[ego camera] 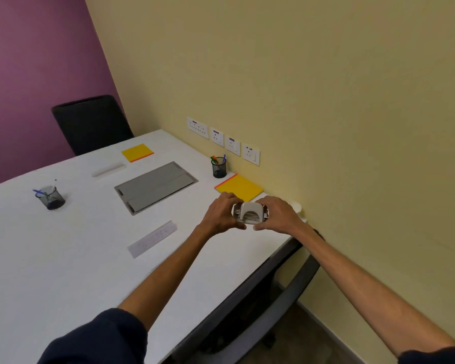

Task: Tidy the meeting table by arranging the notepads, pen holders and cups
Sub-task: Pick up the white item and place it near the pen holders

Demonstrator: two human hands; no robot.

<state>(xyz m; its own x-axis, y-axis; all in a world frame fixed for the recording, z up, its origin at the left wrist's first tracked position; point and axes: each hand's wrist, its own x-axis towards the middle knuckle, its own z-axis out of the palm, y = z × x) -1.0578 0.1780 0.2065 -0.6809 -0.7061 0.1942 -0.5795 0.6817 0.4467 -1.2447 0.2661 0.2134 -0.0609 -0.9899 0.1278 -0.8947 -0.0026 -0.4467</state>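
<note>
Punch (250,212), gripped at its ends by left hand (222,214) and right hand (279,215).
Set level, squared beside notepad (239,187), clear of cup (296,207).

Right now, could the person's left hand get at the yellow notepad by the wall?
Probably yes. The left hand sits just in front of the near yellow notepad, with nothing between them. But it is busy: with the right hand it grips a hole punch, so it would have to let go first.
</note>
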